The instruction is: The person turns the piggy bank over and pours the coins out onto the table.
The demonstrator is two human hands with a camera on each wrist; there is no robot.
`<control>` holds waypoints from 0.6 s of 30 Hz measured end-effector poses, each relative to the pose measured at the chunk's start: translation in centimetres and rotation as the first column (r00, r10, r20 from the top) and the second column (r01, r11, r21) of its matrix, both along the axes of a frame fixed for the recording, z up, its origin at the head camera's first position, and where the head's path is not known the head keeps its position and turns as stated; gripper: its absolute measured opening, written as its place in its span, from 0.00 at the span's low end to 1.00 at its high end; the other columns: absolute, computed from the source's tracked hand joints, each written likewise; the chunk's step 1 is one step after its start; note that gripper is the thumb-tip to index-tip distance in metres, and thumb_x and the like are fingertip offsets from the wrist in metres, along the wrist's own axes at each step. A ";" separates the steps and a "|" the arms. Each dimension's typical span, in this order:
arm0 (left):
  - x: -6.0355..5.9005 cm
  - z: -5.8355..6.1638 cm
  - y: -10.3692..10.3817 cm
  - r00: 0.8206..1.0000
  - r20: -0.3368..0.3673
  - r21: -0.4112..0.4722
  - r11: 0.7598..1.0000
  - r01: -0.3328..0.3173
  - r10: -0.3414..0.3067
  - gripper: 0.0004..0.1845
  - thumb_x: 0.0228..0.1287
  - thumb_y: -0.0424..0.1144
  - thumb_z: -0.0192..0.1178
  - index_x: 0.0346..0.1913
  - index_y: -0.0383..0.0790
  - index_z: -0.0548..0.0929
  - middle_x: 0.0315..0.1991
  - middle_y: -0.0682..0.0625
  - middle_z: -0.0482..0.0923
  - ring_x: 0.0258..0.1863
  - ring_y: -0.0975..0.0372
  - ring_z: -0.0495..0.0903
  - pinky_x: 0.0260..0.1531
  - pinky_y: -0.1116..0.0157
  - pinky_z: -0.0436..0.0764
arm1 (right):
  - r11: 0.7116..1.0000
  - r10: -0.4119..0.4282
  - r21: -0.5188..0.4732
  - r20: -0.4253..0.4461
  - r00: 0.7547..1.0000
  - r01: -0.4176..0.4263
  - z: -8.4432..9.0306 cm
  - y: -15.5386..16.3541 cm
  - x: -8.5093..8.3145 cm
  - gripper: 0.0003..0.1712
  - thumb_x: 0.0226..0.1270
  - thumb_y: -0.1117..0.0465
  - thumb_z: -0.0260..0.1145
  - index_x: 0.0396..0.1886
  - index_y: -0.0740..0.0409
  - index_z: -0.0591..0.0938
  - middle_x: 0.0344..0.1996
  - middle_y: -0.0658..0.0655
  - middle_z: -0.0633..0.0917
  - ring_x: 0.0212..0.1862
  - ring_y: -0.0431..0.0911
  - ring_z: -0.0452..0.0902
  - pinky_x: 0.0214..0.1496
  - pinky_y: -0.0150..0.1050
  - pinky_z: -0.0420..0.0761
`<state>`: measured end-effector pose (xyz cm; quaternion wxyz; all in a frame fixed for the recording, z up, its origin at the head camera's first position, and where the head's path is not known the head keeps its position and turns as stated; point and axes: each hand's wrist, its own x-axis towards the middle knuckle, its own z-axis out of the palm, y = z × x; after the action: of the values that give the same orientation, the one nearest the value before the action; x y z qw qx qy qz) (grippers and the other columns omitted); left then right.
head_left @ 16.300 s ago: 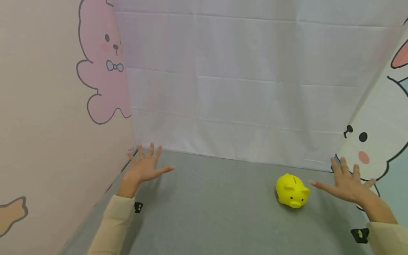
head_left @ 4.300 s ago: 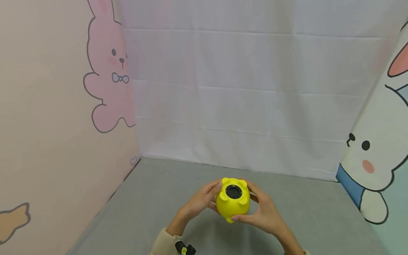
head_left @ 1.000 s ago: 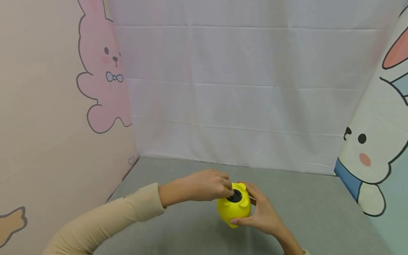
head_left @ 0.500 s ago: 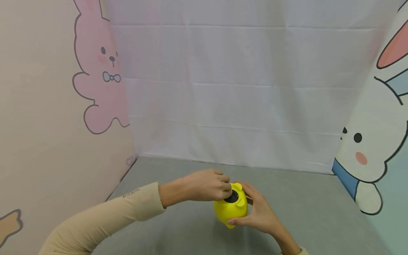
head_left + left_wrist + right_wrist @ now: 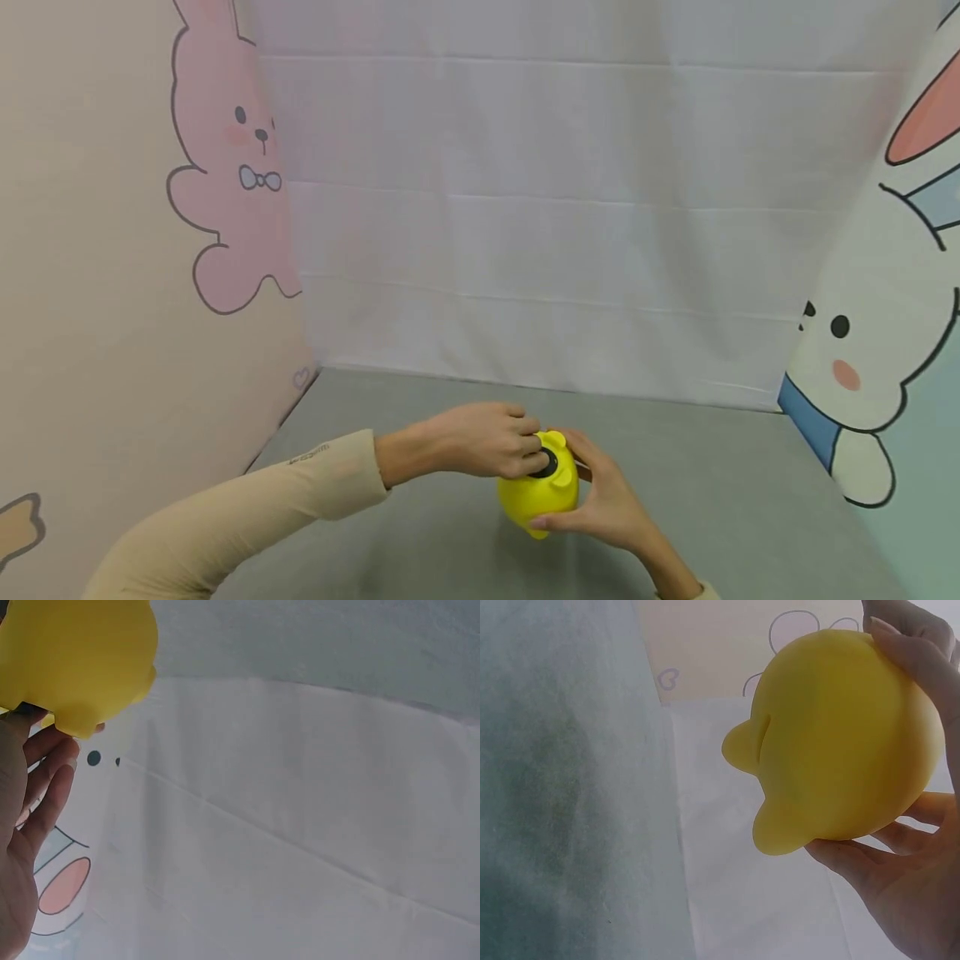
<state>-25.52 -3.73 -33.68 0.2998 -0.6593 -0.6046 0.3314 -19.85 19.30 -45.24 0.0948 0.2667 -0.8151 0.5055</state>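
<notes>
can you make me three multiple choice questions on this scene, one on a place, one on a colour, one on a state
1. Where is the piggy bank?
A. held above the grey table
B. lying at the back corner
C. standing on the table by the pink rabbit

2. What colour is the plug in its underside?
A. white
B. black
C. red

3. What is the left hand doing?
A. lying flat on the table
B. hanging idle
C. pinching at the plug

Answers: 1 A, the right hand cups it off the surface; 2 B, a dark disc shows on the yellow belly; 3 C, its curled fingertips sit on the plug.
</notes>
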 end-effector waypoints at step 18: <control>-0.2 -1.8 -0.9 0.954 0.288 0.043 0.994 -0.100 0.084 0.10 0.81 0.44 0.57 0.57 0.65 0.76 0.51 0.65 0.79 0.47 0.66 0.74 0.46 0.72 0.76 | 0.997 0.083 -0.001 -0.037 0.996 -0.083 -0.2 -0.4 0.8 0.57 0.45 0.52 0.90 0.77 0.42 0.72 0.70 0.49 0.78 0.64 0.40 0.80 0.60 0.37 0.88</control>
<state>-25.71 -4.64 -35.49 0.2123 -0.6626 -0.6809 0.2288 -19.04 18.85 -45.48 0.0889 0.3096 -0.8006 0.5052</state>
